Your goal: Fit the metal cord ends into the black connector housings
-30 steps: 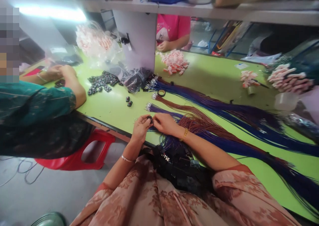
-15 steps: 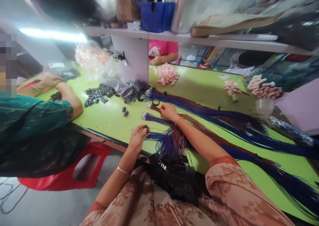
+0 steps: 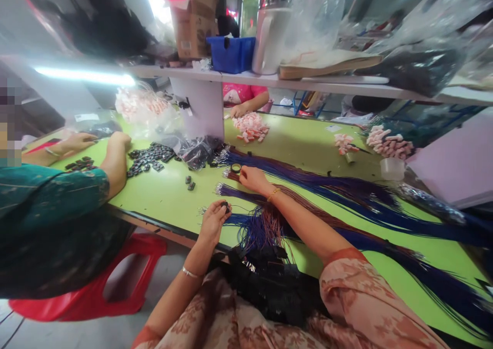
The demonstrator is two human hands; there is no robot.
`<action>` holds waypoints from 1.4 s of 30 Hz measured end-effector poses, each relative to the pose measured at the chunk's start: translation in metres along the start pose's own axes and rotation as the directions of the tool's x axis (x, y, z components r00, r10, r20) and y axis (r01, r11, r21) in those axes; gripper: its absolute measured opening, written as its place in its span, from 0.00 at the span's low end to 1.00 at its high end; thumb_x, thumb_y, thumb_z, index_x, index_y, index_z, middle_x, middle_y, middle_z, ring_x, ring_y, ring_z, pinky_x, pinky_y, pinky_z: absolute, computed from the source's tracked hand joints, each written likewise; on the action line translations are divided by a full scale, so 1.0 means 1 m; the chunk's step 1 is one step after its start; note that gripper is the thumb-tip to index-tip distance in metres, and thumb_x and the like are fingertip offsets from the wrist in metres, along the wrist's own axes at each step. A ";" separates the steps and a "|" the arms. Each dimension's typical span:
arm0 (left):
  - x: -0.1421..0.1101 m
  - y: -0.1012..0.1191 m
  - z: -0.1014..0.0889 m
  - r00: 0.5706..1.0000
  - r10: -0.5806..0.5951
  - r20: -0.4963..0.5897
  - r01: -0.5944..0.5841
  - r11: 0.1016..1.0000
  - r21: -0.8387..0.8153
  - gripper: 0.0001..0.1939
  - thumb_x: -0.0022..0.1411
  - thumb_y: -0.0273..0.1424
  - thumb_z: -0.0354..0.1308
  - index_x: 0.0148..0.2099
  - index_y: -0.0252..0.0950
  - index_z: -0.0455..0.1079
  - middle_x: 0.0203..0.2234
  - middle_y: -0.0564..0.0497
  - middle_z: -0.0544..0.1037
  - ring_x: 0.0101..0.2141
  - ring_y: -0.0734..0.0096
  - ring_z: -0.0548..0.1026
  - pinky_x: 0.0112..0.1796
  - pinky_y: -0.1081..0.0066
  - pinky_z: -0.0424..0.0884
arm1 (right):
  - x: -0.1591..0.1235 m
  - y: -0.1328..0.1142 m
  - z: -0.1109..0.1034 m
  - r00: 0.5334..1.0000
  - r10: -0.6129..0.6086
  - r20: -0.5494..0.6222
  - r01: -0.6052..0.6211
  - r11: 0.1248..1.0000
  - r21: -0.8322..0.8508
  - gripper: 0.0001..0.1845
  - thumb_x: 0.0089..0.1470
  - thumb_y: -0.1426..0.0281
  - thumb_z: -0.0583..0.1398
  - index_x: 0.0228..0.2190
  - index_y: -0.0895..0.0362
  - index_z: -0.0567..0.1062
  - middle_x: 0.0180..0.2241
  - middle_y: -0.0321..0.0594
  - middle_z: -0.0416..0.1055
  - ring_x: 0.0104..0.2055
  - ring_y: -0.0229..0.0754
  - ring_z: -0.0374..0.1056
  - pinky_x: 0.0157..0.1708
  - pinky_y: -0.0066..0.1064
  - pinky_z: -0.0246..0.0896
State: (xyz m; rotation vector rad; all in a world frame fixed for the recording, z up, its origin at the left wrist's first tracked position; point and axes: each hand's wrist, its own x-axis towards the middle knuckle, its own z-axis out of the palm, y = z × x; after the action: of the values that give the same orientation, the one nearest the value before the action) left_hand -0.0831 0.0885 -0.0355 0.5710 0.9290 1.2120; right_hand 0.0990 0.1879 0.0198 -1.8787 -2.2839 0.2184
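My left hand (image 3: 212,225) is closed in a pinch around a small black connector (image 3: 225,207), with a thin dark wire running out of it to the right. Over the brown wire bundle (image 3: 232,176), my right hand (image 3: 254,179) has its fingers pressed together on the brown wires near their silvery ends; the exact grip is partly hidden. A roll of tape (image 3: 235,168) lies just beyond those fingertips. Between my hands is a purple wire bundle (image 3: 234,191) with bare metal tips. Nearer my lap, blue and brown wires (image 3: 258,231) lead down to a heap of black connectors (image 3: 273,287).
Loose black connectors (image 3: 151,157) lie left of a plastic bag (image 3: 196,151). A co-worker (image 3: 57,195) sits at my left, by a red stool (image 3: 127,282). Pink-white connectors (image 3: 250,127) are piled at the back. A shelf (image 3: 327,83) crosses above the green table (image 3: 173,205).
The view has tilted up, showing more of the shelf. My hands keep nearly the same places and grips. The co-worker's near hand has shifted, uncovering several black connectors.
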 end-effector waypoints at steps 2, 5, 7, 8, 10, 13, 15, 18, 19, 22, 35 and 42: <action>0.001 0.000 -0.002 1.000 -0.007 0.004 0.007 1.000 -0.005 0.17 0.45 0.29 0.69 0.39 0.33 0.70 0.32 0.48 0.78 0.32 0.74 0.76 0.39 0.71 0.71 | 0.004 -0.002 0.000 1.000 -0.009 -0.022 0.008 0.999 -0.045 0.14 0.60 0.68 0.50 0.41 0.58 0.73 0.41 0.49 0.74 0.42 0.46 0.68 0.37 0.31 0.55; 0.001 0.002 -0.004 1.000 -0.019 0.006 0.019 1.000 -0.009 0.18 0.45 0.29 0.68 0.39 0.33 0.70 0.32 0.48 0.78 0.33 0.73 0.77 0.39 0.70 0.72 | 0.009 0.003 -0.002 0.998 0.063 -0.028 -0.066 0.993 -0.098 0.14 0.60 0.69 0.51 0.41 0.60 0.73 0.43 0.53 0.73 0.44 0.48 0.68 0.37 0.31 0.56; 0.001 0.002 -0.005 1.000 -0.021 0.007 0.021 1.000 -0.007 0.18 0.45 0.28 0.68 0.40 0.33 0.70 0.33 0.48 0.78 0.33 0.73 0.77 0.39 0.71 0.72 | 0.012 0.007 -0.004 0.996 0.094 -0.003 -0.094 0.993 -0.075 0.15 0.61 0.70 0.49 0.42 0.59 0.72 0.42 0.52 0.74 0.42 0.47 0.69 0.37 0.32 0.57; 0.001 0.002 -0.005 1.000 -0.021 0.008 0.021 1.000 -0.008 0.18 0.45 0.28 0.68 0.40 0.33 0.70 0.33 0.48 0.78 0.33 0.73 0.77 0.39 0.71 0.72 | 0.012 0.008 -0.005 0.996 0.088 0.010 -0.088 0.995 -0.057 0.15 0.61 0.70 0.48 0.43 0.59 0.71 0.41 0.51 0.74 0.41 0.47 0.70 0.37 0.32 0.57; 0.001 0.002 -0.005 1.000 -0.020 0.008 0.020 1.000 -0.014 0.18 0.45 0.28 0.69 0.40 0.32 0.70 0.33 0.47 0.78 0.33 0.73 0.77 0.39 0.71 0.72 | 0.013 0.009 -0.007 0.998 0.058 0.024 -0.057 0.997 -0.052 0.15 0.62 0.69 0.47 0.43 0.59 0.71 0.42 0.50 0.74 0.42 0.47 0.70 0.38 0.32 0.57; 0.001 0.003 -0.005 1.000 -0.017 0.014 0.017 1.000 -0.004 0.18 0.45 0.28 0.69 0.40 0.33 0.70 0.33 0.48 0.78 0.33 0.73 0.77 0.40 0.71 0.72 | 0.014 0.009 -0.010 0.998 0.060 0.023 -0.056 0.990 -0.128 0.14 0.60 0.68 0.51 0.44 0.59 0.71 0.45 0.54 0.72 0.47 0.49 0.68 0.41 0.34 0.58; 0.001 0.003 -0.005 1.000 -0.015 0.019 0.015 1.000 0.011 0.17 0.46 0.29 0.69 0.40 0.33 0.70 0.33 0.48 0.78 0.34 0.73 0.77 0.41 0.69 0.72 | 0.015 0.012 -0.013 0.995 0.087 0.038 -0.081 0.986 -0.146 0.14 0.59 0.68 0.52 0.44 0.59 0.71 0.45 0.54 0.72 0.47 0.50 0.68 0.41 0.34 0.58; 0.001 0.003 -0.006 1.000 -0.022 0.017 0.022 1.000 0.014 0.18 0.46 0.30 0.69 0.40 0.34 0.70 0.34 0.48 0.78 0.35 0.72 0.77 0.41 0.69 0.72 | 0.016 0.017 -0.017 0.993 0.113 0.037 -0.110 0.991 -0.078 0.14 0.61 0.69 0.50 0.43 0.59 0.71 0.42 0.51 0.74 0.43 0.47 0.70 0.39 0.32 0.58; 0.001 0.003 -0.006 1.000 -0.025 0.016 0.025 1.000 0.012 0.18 0.46 0.30 0.69 0.40 0.34 0.70 0.34 0.48 0.78 0.35 0.72 0.77 0.41 0.69 0.72 | 0.017 0.018 -0.018 0.994 0.102 0.026 -0.101 0.994 -0.048 0.14 0.61 0.69 0.49 0.42 0.59 0.71 0.41 0.50 0.75 0.42 0.46 0.70 0.38 0.31 0.57; 0.000 0.003 -0.005 1.000 -0.029 0.012 0.028 1.000 0.011 0.18 0.45 0.29 0.69 0.40 0.34 0.71 0.34 0.48 0.79 0.35 0.72 0.77 0.40 0.70 0.73 | 0.020 0.022 -0.018 0.998 0.052 -0.022 -0.053 0.999 -0.008 0.13 0.60 0.70 0.50 0.40 0.59 0.72 0.40 0.49 0.75 0.41 0.45 0.70 0.37 0.29 0.56; -0.005 0.000 -0.005 1.000 -0.002 0.015 0.001 1.000 0.014 0.18 0.46 0.30 0.69 0.40 0.34 0.70 0.34 0.48 0.78 0.35 0.71 0.77 0.40 0.70 0.72 | 0.033 -0.013 -0.014 0.986 -0.122 -0.116 0.168 0.770 0.615 0.08 0.48 0.70 0.55 0.29 0.61 0.72 0.26 0.34 0.70 0.27 0.33 0.60 0.28 0.23 0.51; -0.005 0.002 -0.003 0.998 -0.045 0.032 0.046 0.999 -0.011 0.18 0.46 0.30 0.68 0.40 0.33 0.70 0.33 0.48 0.78 0.35 0.71 0.76 0.41 0.69 0.71 | -0.009 -0.027 -0.008 0.976 -0.189 -0.107 0.204 0.636 0.744 0.07 0.45 0.69 0.56 0.24 0.60 0.71 0.21 0.31 0.64 0.24 0.31 0.55 0.26 0.23 0.50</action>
State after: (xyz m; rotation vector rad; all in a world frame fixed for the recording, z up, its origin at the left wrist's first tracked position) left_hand -0.0874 0.0840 -0.0341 0.5560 0.9030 1.1637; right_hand 0.0765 0.1741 0.0329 -1.1674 -1.8899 0.9487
